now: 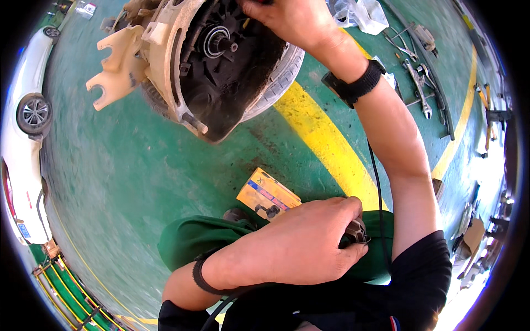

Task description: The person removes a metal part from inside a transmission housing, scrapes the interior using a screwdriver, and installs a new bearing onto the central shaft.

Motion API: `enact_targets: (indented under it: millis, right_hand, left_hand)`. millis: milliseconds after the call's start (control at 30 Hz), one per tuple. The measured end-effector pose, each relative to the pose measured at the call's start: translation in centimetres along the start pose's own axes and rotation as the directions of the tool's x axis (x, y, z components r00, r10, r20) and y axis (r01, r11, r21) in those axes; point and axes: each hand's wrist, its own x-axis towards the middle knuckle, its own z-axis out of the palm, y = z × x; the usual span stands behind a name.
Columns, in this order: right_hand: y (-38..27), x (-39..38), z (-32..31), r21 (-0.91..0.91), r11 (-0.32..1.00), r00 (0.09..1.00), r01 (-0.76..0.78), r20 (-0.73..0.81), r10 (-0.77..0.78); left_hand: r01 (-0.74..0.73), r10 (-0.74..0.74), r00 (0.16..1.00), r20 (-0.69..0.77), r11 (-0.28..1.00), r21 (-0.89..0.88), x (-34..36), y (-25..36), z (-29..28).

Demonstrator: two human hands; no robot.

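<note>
Clearly, housing (170, 66) holds shaft (224, 45); left hand (303, 240) grips part (356, 230); box (266, 188) below.

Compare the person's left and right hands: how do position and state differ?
The left hand is low, over the lap; the right hand is high, by the housing.
The left hand holds a dark metal part; the right hand, cut off by the top edge, shows no clear hold.
Both wrists wear dark bands.

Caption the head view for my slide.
Right hand at the gearbox bell housing, left hand holding a small brownish part, yellow box on green floor.
</note>
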Motion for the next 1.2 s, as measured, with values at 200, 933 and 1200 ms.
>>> enact_targets:
  millis: [200,933,1200]
  right_hand:
    - [3.1,-1.5,2.4,0.114,0.992,0.998,0.054,-0.040,-0.050]
    - [2.8,-1.3,-0.1,0.092,0.994,0.987,0.054,-0.154,-0.039]
    - [4.1,-3.4,-4.0,0.280,0.869,0.913,-0.408,0.129,0.387]
  left_hand:
    - [-0.003,0.003,1.000,0.029,1.000,0.007,0.0,-0.2,0.2]
    - [-0.013,0.011,0.999,0.046,0.998,0.060,0.2,-0.2,0.4]
    - [-0.030,0.025,0.997,0.069,0.997,0.074,-0.2,0.3,0.6]
